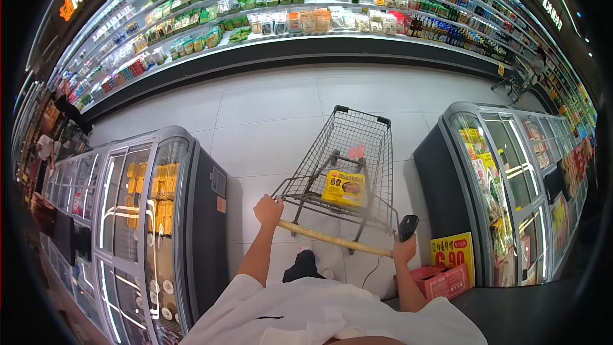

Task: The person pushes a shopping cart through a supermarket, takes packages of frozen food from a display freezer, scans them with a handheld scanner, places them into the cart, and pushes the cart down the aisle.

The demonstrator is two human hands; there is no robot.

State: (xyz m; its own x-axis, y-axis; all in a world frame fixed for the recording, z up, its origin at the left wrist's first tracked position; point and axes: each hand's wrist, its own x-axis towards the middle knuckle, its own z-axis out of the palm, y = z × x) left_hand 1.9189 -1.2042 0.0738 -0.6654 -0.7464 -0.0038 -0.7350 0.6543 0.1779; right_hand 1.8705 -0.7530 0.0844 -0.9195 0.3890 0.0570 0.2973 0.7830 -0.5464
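Note:
A wire shopping cart stands in front of me, with a yellow printed food package lying in it. My left hand is closed around the left end of the yellowish cart handle. At the handle's right end my right hand is closed too. A black oblong device sticks up from that hand; its exact kind I cannot make out. Something small and reddish shows toward the front of the cart.
Glass-topped freezers flank me, left and right. Ahead, beyond the tiled floor, runs a long refrigerated shelf. A yellow price sign and a red box stand at right. Another cart is farther off.

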